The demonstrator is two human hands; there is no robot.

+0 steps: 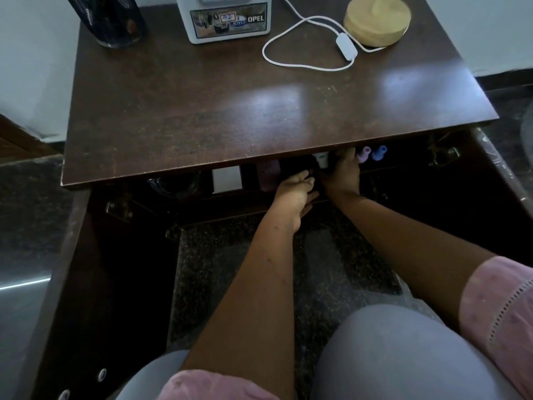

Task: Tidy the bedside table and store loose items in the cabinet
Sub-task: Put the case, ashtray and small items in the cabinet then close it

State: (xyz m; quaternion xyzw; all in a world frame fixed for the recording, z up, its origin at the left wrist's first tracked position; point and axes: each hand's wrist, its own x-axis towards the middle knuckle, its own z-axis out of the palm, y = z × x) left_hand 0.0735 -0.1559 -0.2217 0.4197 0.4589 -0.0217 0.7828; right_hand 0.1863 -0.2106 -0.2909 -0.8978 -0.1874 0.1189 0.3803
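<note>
Head view: we are reaching both hands into the open cabinet (pixel 109 284) under the table top (pixel 230 111). A white box (pixel 227 179) and a mauve case (pixel 268 174) are sitting at nine o'clock from our left hand (pixel 297 192), whose fingers are curling on something we cannot make out. Our right hand (pixel 341 171) is lying against a small white bottle (pixel 321 160) at its eleven o'clock, its grip hidden. We are judging the bottle light, rigid and slick, best taken round its body.

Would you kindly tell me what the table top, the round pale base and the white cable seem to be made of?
Table top: dark wood or wood-look laminate, semi-gloss; grain, scuffs and glare show. Round base: probably pale wood, matte; faint bands ring its side. Cable: smooth white plastic sheath, with an inline switch.
</note>
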